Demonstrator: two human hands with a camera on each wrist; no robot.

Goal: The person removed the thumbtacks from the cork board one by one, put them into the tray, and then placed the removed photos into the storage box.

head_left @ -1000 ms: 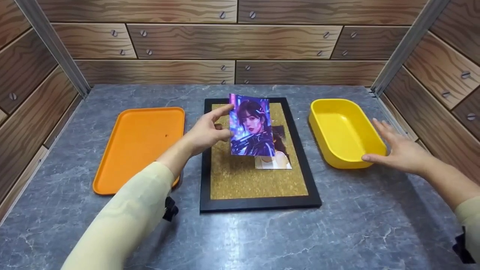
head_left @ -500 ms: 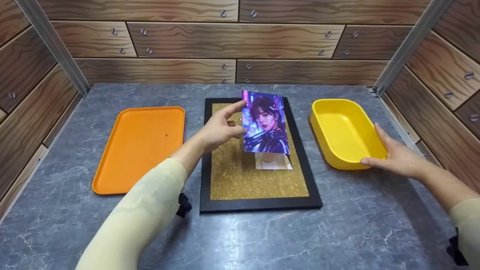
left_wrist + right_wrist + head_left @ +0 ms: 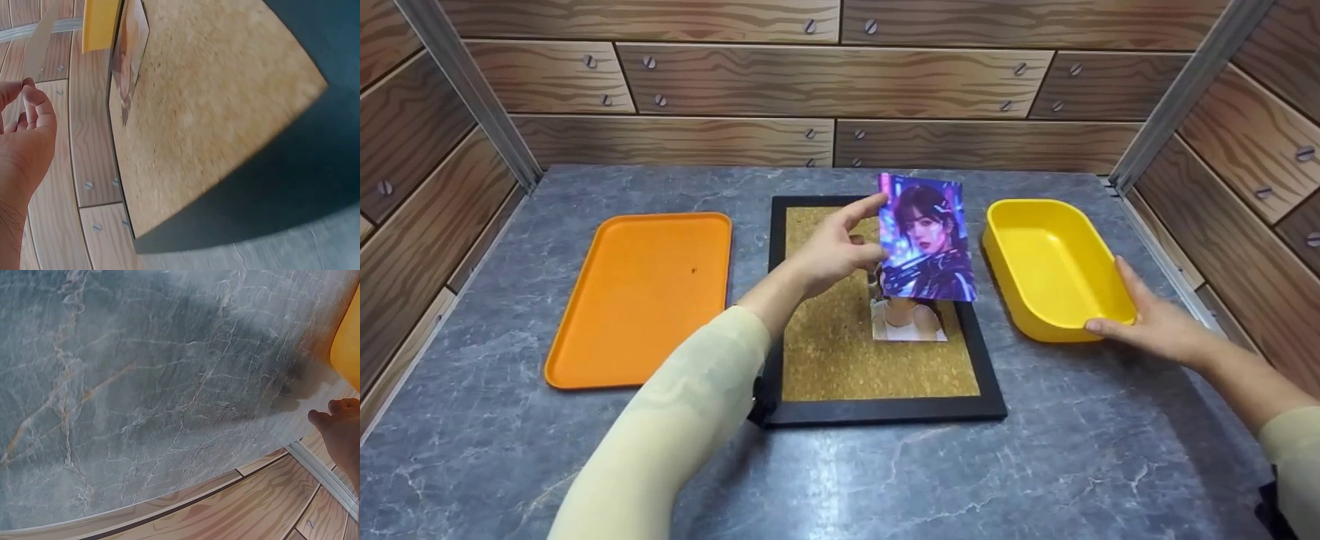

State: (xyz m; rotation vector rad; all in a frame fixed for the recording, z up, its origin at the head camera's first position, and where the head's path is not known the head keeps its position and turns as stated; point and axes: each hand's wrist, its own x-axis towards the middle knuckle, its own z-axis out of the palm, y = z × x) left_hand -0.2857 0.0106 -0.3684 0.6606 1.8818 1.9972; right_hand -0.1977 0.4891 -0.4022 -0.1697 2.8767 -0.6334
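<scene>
My left hand (image 3: 840, 251) pinches the left edge of a purple-blue picture card (image 3: 926, 240) between thumb and fingers. The card is held up, apart from the board, over the right side of a black-framed cork board (image 3: 840, 367). In the left wrist view the card (image 3: 39, 48) is seen nearly edge-on above the fingers. On the cork lies a second photo (image 3: 907, 322), its upper part hidden behind the card. My right hand (image 3: 1166, 326) grips the near right corner of a yellow bin (image 3: 1016, 307), thumb at the rim and fingers along the outer wall.
An orange tray (image 3: 645, 292) with a small dark speck lies left of the board. All stand on a grey marbled table (image 3: 885, 480). Wood-patterned walls (image 3: 735, 82) with metal corner posts (image 3: 1192, 90) enclose the back and sides.
My left hand has carried the card rightward across the board, uncovering cork on the left. My right hand has closed from spread fingers onto the bin's corner. The second photo stays put.
</scene>
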